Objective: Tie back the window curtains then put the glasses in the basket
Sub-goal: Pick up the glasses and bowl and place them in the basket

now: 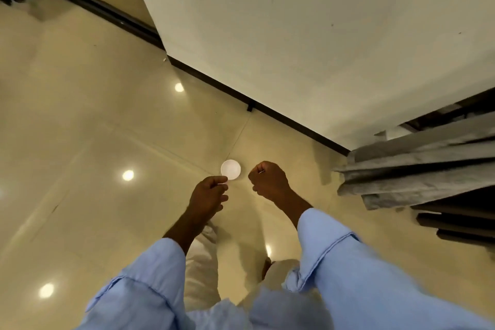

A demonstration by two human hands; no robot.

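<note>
Off to the right of the person's hands, well apart from them, hangs the grey curtain (417,177), its pleats bunched in soft heavy folds beside the white wall (308,35); I'd judge it limp and light enough to gather round the middle and cinch there. The left hand (207,193) pinches something thin and pale, perhaps a tie cord, though I cannot tell, and the right hand (269,182) is a closed fist with a small dark thing at the thumb. No glasses or basket show above the glossy floor (80,115).
</note>
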